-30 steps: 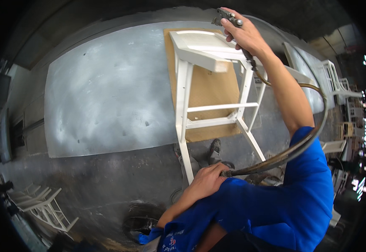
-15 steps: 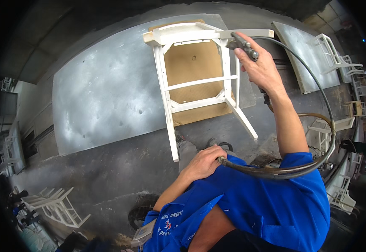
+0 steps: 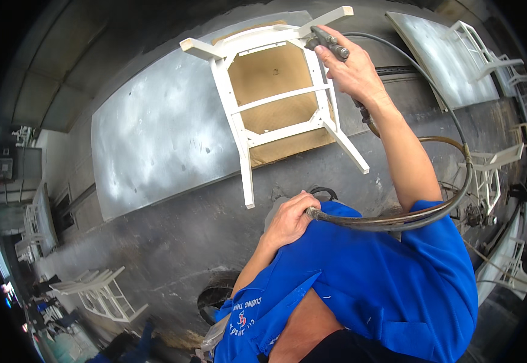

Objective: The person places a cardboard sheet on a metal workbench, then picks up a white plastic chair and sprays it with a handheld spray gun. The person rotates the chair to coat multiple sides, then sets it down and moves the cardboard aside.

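Observation:
A white wooden chair frame (image 3: 286, 131) rests on a brown sheet of cardboard (image 3: 271, 75), its legs pointing out towards the near side and the far side. By its far right corner, my right hand (image 3: 358, 77) is wrapped round a metal spray gun (image 3: 331, 45), the gun's front close to the frame. Hoses run from the gun, looping round to the right of my arm. Down at my waist, my left hand (image 3: 290, 219) is closed on the looped hose (image 3: 366, 224). Part of the gun's grip is hidden behind my fingers.
The cardboard lies on a wide grey, paint-smeared table (image 3: 154, 139). Another grey panel (image 3: 442, 54) stands at the far right, with white chairs (image 3: 487, 66) beside it. More white chairs (image 3: 103, 293) stand at the lower left, and others are at the right (image 3: 490, 175).
The view has tilted, so the chair frame and the table sit higher in the picture. My right hand and spray gun stay near the same corner; my left hand still grips the hose.

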Available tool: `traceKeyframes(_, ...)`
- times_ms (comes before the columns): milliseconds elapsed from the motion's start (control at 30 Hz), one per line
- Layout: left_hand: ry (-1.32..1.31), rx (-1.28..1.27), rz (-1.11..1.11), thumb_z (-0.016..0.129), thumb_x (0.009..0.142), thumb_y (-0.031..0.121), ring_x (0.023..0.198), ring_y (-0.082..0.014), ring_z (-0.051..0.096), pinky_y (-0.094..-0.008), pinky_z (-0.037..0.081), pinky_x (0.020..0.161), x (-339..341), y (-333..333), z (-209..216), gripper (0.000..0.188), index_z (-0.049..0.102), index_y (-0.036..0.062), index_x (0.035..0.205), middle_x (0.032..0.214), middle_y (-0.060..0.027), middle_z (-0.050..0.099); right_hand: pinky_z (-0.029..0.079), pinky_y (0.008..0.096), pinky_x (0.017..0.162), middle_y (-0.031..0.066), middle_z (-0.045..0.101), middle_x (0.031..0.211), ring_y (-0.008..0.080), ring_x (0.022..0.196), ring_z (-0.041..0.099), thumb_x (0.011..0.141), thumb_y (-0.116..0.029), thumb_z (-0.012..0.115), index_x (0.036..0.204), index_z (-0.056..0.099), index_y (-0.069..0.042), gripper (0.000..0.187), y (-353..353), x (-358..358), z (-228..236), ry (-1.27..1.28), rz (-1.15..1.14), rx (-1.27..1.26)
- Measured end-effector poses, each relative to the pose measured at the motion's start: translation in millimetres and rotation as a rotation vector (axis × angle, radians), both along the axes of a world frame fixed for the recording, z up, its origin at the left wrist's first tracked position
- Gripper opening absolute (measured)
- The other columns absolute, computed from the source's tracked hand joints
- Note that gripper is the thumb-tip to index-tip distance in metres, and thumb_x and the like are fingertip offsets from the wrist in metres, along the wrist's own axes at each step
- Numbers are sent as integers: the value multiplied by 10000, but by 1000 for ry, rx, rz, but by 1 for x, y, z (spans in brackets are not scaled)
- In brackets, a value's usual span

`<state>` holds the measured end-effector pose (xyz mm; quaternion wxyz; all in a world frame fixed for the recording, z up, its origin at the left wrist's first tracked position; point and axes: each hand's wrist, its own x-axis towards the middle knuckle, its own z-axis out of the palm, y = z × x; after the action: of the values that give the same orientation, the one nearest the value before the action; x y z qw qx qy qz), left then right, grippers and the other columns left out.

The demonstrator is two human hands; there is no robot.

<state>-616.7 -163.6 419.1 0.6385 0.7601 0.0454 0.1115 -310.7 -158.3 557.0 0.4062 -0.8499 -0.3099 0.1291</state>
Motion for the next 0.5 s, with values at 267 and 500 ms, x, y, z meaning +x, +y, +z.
traceKeyframes(267,69,40,-83,701,870,-25,1012,-365,686,-408,542,864,-17,39,-9,163,632,33,1006,1050,-147,695,493,448,1063,225,695,1286,402,1230,640,990,-413,633,1509,530,-255,552,12,0,-16,-188,-127,-47)
traceKeyframes(500,153,15,-62,706,842,-31,1096,-379,674,-421,542,896,-35,57,-22,200,636,41,1016,1097,-146,698,519,411,998,201,706,1250,340,1107,690,996,-396,657,1501,546,-253,537,60,-39,-35,-10,12,52)
